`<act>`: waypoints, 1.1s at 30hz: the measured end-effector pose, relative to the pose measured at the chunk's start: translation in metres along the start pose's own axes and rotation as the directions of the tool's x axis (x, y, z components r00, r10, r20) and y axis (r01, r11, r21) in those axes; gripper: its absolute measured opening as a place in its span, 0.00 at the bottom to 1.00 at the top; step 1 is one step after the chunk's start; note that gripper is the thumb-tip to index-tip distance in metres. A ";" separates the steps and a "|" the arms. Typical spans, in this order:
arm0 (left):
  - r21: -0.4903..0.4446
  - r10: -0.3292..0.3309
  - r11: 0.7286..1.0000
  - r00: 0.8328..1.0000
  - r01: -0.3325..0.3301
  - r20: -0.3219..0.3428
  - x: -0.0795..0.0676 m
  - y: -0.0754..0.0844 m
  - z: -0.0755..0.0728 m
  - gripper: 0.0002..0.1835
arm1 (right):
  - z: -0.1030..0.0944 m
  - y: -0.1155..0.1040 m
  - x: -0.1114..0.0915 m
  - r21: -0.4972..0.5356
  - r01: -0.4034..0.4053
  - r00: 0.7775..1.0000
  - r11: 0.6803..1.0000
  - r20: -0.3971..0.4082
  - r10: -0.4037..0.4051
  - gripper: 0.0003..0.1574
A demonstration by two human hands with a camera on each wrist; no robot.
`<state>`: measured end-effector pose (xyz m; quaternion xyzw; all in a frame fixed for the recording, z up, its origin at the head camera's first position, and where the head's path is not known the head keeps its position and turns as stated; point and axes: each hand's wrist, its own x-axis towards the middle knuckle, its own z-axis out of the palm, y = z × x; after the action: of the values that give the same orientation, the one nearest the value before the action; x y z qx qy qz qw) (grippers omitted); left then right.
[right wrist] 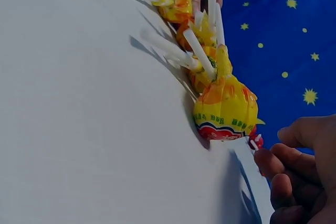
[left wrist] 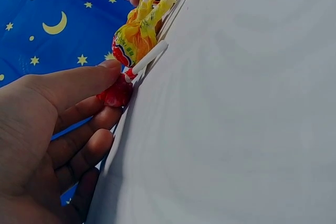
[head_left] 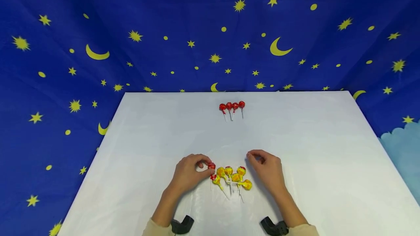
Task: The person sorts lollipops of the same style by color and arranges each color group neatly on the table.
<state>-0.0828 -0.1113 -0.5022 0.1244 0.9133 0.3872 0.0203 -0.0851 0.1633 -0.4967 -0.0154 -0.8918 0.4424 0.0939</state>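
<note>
Between its thumb and fingers my left hand pinches a red lollipop by the candy head; in the left wrist view the red lollipop has its white stick pointing away from the palm. Just right of it lies a loose pile of several yellow-wrapped lollipops, sticks crossing. My right hand hovers right of the pile with fingers loosely bent and nothing in them; the right wrist view shows a yellow lollipop close by, apart from the fingertips.
Several red lollipops stand in a row near the far edge of the white table, sticks toward me. A blue cloth with yellow moons and stars hangs behind. Black wrist mounts sit below both hands.
</note>
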 end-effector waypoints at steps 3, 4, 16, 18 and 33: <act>0.004 -0.014 1.000 1.000 0.014 0.000 -0.002 -0.001 -0.001 0.12 | 0.002 -0.001 -0.004 -0.023 0.013 1.000 1.000 0.015 -0.013 0.06; 0.004 -0.015 1.000 1.000 0.015 0.002 -0.002 -0.001 -0.002 0.11 | 0.002 -0.001 -0.005 -0.034 0.014 1.000 0.999 0.015 -0.014 0.06; -0.008 -0.008 1.000 1.000 0.008 0.005 -0.005 0.000 -0.002 0.12 | 0.001 -0.004 -0.026 -0.116 -0.013 0.997 0.993 0.070 0.022 0.11; -0.013 -0.002 1.000 1.000 0.002 -0.007 -0.004 0.000 -0.003 0.11 | 0.001 -0.005 -0.029 -0.112 0.001 0.996 0.994 0.084 0.008 0.10; -0.024 0.027 0.999 0.999 -0.027 -0.022 -0.004 -0.001 -0.001 0.11 | -0.004 -0.014 -0.056 -0.259 -0.028 0.998 0.966 0.054 0.043 0.14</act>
<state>-0.0791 -0.1137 -0.5024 0.1324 0.9069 0.3999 0.0066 -0.0284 0.1514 -0.4917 -0.0305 -0.9436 0.3247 0.0569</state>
